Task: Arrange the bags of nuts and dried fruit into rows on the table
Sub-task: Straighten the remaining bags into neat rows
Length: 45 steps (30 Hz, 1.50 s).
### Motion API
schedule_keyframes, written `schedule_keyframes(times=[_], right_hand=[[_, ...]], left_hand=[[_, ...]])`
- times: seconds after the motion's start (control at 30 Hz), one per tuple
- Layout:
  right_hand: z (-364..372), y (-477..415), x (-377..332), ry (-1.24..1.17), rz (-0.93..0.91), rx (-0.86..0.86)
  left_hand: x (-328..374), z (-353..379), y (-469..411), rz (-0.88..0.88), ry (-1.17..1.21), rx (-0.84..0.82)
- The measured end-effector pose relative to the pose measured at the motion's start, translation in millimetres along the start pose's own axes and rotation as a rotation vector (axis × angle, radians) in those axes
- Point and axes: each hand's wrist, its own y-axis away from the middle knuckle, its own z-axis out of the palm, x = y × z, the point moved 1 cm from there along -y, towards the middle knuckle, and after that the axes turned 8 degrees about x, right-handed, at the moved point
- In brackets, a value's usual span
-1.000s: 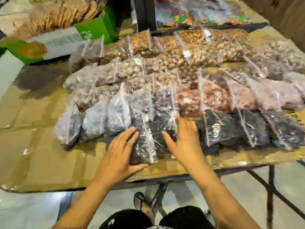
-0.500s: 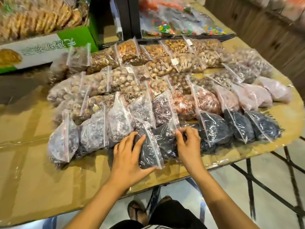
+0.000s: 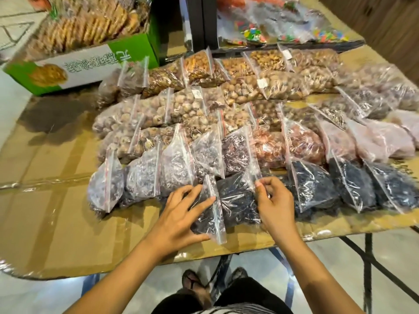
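Several clear zip bags of nuts and dried fruit lie in rows on the cardboard-covered table (image 3: 56, 223). In the front row, my left hand (image 3: 181, 214) lies flat with spread fingers on a bag of black dried fruit (image 3: 209, 217) that sticks out toward me. My right hand (image 3: 275, 200) pinches the clear top flap of the neighbouring dark-fruit bag (image 3: 235, 196) between thumb and fingers. More black-fruit bags (image 3: 313, 186) continue to the right and greyish-purple bags (image 3: 140, 180) to the left. Brown nut bags (image 3: 278, 85) fill the rows behind.
A green and white box (image 3: 86, 64) piled with packed cookies stands at the back left. A dark post (image 3: 199, 21) rises behind the bags, with bags of coloured candy (image 3: 254, 34) beside it. The table's front edge runs just below my wrists; metal legs (image 3: 367, 268) show underneath.
My right hand has lifted off the dark bags and closed its fingertips on a bag's top flap. My left hand stays pressed on the protruding black-fruit bag. The view has shifted closer.
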Motion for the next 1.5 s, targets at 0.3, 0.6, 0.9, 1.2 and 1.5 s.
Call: schedule_keyframes(times=[0.3, 0.6, 0.9, 1.2, 1.5], right_hand=[[2, 5, -10, 0.156, -0.077, 0.032], [43, 25, -55, 0.552, -0.111, 0.437], [196, 42, -107, 0.667, -0.281, 0.159], [226, 35, -127, 0.509, -0.089, 0.123], [244, 38, -154, 0.066, -0.107, 0.073]], left_hand=[[-2, -2, -13, 0.078, -0.027, -0.152], [-51, -85, 0, 0.107, 0.049, -0.008], [-212, -114, 52, -0.010, 0.107, -0.121], [-229, -92, 64, -0.171, 0.287, -0.099], [-240, -120, 50, -0.217, 0.246, 0.096]])
